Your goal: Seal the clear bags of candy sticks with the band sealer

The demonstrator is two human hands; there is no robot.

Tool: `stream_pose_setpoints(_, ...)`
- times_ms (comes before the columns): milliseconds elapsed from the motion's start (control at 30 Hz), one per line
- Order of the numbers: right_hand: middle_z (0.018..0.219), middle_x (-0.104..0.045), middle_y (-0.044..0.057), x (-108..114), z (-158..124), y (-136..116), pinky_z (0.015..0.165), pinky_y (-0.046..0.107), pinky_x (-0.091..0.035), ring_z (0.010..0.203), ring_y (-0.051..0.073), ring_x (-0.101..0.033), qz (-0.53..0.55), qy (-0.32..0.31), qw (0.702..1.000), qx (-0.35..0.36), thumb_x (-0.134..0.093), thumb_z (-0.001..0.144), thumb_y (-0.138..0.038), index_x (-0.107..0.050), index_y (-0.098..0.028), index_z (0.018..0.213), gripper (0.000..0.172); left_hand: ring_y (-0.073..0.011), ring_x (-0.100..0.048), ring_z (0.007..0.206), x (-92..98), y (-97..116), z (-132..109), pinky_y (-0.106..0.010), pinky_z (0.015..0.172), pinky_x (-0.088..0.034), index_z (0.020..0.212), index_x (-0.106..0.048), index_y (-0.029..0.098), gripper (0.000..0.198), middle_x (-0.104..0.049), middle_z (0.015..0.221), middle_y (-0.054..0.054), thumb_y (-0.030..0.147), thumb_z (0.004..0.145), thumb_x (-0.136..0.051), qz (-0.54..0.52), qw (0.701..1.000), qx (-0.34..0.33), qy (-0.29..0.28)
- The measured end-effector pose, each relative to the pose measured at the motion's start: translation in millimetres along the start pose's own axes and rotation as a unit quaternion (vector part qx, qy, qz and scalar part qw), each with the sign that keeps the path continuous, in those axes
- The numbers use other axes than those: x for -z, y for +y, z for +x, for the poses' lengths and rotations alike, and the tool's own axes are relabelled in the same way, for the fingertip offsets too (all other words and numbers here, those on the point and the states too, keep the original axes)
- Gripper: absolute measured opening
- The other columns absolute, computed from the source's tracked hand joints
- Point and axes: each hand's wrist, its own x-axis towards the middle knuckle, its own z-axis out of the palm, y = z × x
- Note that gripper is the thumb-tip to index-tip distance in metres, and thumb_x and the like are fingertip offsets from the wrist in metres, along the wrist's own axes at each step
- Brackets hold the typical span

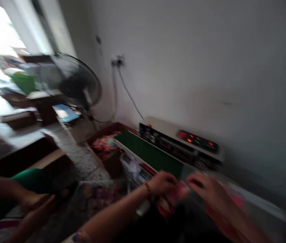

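The picture is heavily smeared by motion. My left hand (163,185) reaches forward low in the middle with its fingers curled, a thin bangle on the wrist. My right hand (205,187) is just to its right, blurred. Between and under the two hands lies something pink and red (165,206) that I cannot make out. Both hands hover over the near end of a long machine (180,141) with a dark control panel, red lights and a green surface (148,153).
A black standing fan (81,82) stands at the left by a bright window. A wall socket with cables (117,61) is behind it. A brown box of colourful items (105,145) sits left of the machine. Another person's arms (29,202) rest at the lower left.
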Motion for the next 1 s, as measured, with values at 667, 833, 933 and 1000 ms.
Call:
stream_pose_setpoints(667, 0.065, -0.06, -0.003, 31, 13, 12, 0.059, 0.024, -0.032, 0.063, 0.011, -0.048, -0.02, -0.27, 0.954, -0.131, -0.06, 0.075, -0.028, -0.075, -0.019, 0.077, 0.017, -0.0083, -0.049, 0.055, -9.3, 0, 11, -0.02, 0.054, -0.035, 0.079, -0.068, 0.013, 0.035, -0.061, 0.063, 0.002, 0.037, 0.058, -0.082, -0.13, 0.985, 0.09, -0.072)
stream_pose_setpoints(833, 0.068, -0.061, -0.003, 18, 10, 23, 0.061, 0.024, -0.033, 0.065, 0.012, -0.049, 0.009, -0.229, 0.965, -0.128, -0.06, 0.074, -0.028, -0.071, -0.018, 0.075, 0.015, -0.0087, -0.051, 0.055, -12.3, 1, 10, -0.021, 0.055, -0.039, 0.076, -0.066, 0.013, 0.037, -0.061, 0.065, 0.003, 0.038, 0.056, -0.085, -0.154, 0.983, 0.082, -0.061)
stream_pose_setpoints(933, 0.071, -0.061, -0.003, 11, 7, 27, 0.062, 0.024, -0.035, 0.066, 0.011, -0.049, 0.038, -0.181, 0.977, -0.103, -0.059, 0.074, -0.026, -0.066, -0.018, 0.072, 0.011, -0.0093, -0.054, 0.055, -12.8, 2, 9, -0.021, 0.056, -0.042, 0.076, -0.066, 0.014, 0.039, -0.063, 0.067, 0.002, 0.04, 0.056, -0.086, -0.167, 0.981, 0.083, -0.06)
stream_pose_setpoints(1000, 0.074, -0.063, -0.002, 10, 5, 30, 0.067, 0.025, -0.039, 0.069, 0.012, -0.053, 0.082, -0.118, 0.985, -0.094, -0.059, 0.076, -0.027, -0.064, -0.019, 0.072, 0.01, -0.0096, -0.054, 0.056, -12.6, 2, 9, -0.021, 0.057, -0.043, 0.077, -0.066, 0.013, 0.04, -0.063, 0.067, 0.001, 0.041, 0.057, -0.086, -0.166, 0.981, 0.079, -0.065)
